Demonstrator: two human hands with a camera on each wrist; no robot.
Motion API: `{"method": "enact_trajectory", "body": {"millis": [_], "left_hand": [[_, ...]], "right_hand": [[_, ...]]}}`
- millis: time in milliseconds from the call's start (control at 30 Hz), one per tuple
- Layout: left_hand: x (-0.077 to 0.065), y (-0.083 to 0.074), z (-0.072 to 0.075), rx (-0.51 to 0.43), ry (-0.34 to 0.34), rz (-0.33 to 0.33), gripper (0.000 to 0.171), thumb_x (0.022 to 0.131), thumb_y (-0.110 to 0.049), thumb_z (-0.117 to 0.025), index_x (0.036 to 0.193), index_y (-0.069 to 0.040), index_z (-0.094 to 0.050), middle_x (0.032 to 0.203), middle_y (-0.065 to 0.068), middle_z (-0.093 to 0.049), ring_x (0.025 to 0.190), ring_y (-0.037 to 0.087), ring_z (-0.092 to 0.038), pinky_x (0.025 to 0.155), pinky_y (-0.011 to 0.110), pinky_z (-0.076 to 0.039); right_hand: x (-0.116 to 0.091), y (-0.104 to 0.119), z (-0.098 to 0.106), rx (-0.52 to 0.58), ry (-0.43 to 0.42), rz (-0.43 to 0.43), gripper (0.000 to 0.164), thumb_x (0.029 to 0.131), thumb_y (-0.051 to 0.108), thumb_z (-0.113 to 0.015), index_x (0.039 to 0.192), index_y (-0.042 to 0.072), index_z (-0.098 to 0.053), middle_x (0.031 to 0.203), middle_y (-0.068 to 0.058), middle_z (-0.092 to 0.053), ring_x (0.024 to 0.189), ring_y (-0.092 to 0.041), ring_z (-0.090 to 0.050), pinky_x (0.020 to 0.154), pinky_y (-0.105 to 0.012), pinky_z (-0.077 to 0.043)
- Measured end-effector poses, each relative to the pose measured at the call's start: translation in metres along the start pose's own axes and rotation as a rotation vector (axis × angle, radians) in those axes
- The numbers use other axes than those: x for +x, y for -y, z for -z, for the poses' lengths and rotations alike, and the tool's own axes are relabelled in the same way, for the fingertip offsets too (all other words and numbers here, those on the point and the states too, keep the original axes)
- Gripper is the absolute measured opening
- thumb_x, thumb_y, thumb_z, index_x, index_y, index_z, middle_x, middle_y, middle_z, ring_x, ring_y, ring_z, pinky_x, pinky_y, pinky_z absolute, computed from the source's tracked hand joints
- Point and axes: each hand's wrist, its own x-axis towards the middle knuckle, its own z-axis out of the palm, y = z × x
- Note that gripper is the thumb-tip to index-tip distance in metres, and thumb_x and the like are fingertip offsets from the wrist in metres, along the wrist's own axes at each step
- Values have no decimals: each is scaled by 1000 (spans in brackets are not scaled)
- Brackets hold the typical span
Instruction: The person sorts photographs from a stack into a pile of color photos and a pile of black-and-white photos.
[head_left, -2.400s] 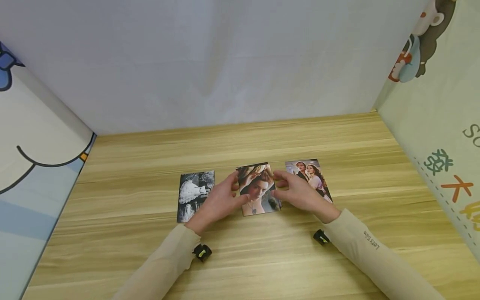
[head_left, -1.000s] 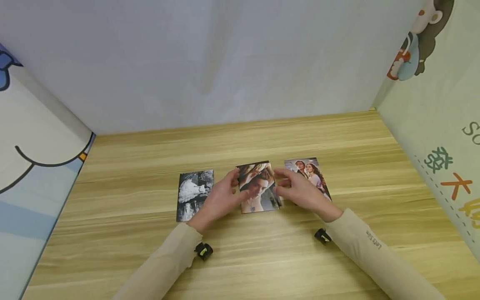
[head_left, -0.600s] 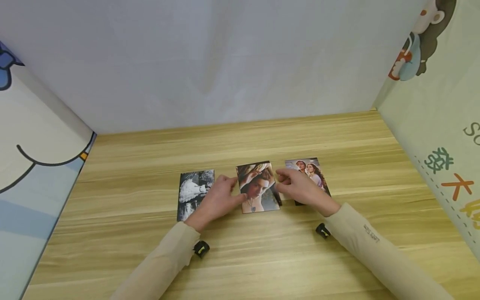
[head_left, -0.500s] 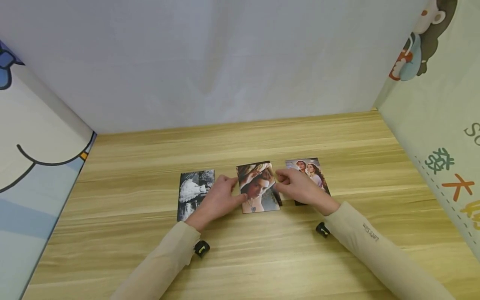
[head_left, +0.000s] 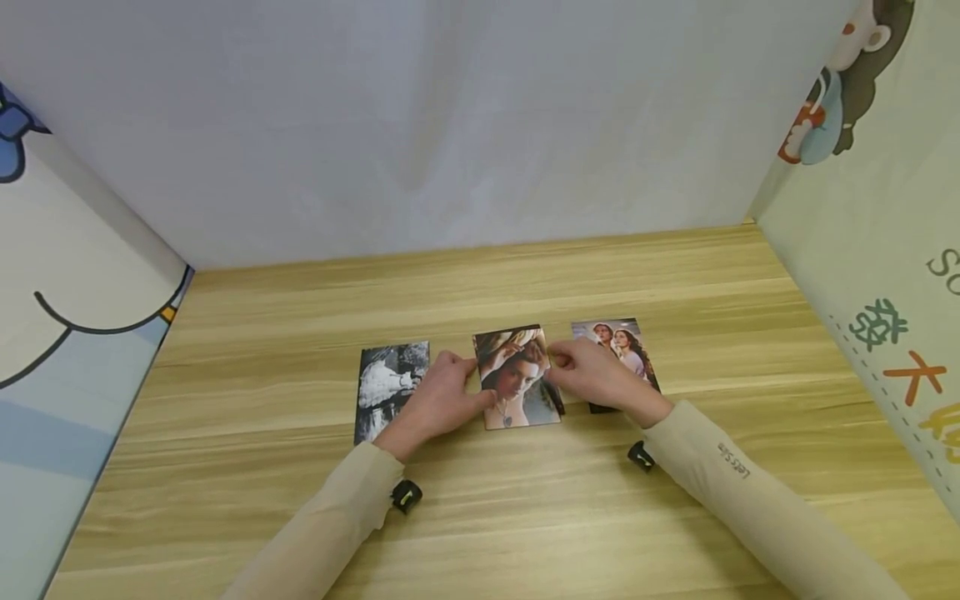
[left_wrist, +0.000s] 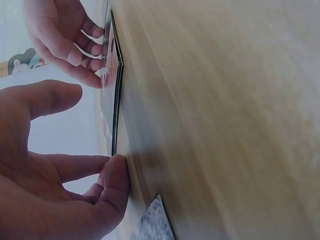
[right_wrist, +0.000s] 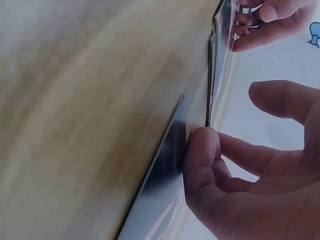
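Observation:
Between the two hands lies a small stack of photo cards [head_left: 519, 385], the top one a colour portrait with a necklace. A dark lower card peeks out at its right side. My left hand [head_left: 438, 402] is at the stack's left edge, bent fingertips [left_wrist: 118, 167] touching it. In the left wrist view its thumb stands apart above the card. On the opposite side, my right hand [head_left: 603, 382] has its bent fingers [right_wrist: 202, 145] against the right edge, thumb raised clear of the cards. The right wrist view shows a narrow gap between layers of the stack.
A black-and-white photo card [head_left: 381, 383] lies left of the stack, partly under the left forearm. To the right, a card picturing a couple [head_left: 626, 350] is partly covered by the right hand. All rest on a wood-grain table [head_left: 510, 517] backed by a pale wall [head_left: 480, 125].
The right hand drew back slightly from the stack, then moved left against its edge. The left hand's fingers shifted a little along the left edge. The outer cards stayed in place.

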Motion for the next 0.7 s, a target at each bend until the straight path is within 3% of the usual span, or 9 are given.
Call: {"method": "enact_trajectory", "body": {"millis": [100, 167, 233, 267, 700], "left_hand": [[0, 0, 0, -5, -1, -2, 75, 93, -36, -72, 148, 9, -49, 133, 24, -53, 118, 32, -55, 103, 48, -50], [0, 0, 0, -8, -3, -5, 74, 93, -35, -71, 148, 10, -49, 133, 24, -53, 118, 32, -55, 103, 48, -50], [0, 0, 0, -9, -4, -5, 73, 93, -35, -71, 147, 9, -50, 132, 24, -53, 118, 33, -54, 103, 48, -50], [0, 0, 0, -9, -5, -7, 73, 93, -34, -71, 147, 9, -50, 132, 24, -53, 118, 33, -54, 103, 47, -50], [1, 0, -1, -13, -19, 11, 76, 93, -38, -74, 149, 6, -50, 128, 21, -54, 105, 27, -55, 89, 42, -53]], "right_hand": [[-1, 1, 0, 10, 9, -19, 11, 95, 10, -58, 87, 2, -61, 64, 4, -33, 55, -11, -27, 58, -29, -26], [-1, 2, 0, 18, 19, -36, 27, 96, 11, -59, 113, -7, -68, 67, 3, -39, 55, -11, -29, 58, -29, -28], [-1, 1, -1, 29, 25, -52, 45, 97, 12, -59, 135, -11, -61, 70, 1, -44, 56, -11, -31, 58, -29, -30], [-1, 1, -1, 30, 24, -53, 49, 97, 13, -59, 138, -13, -58, 72, 0, -47, 56, -11, -32, 58, -29, -31], [-2, -1, -1, 75, 1, -67, 51, 97, 13, -61, 140, -13, -55, 93, -9, -67, 66, -14, -49, 61, -30, -43]]}}
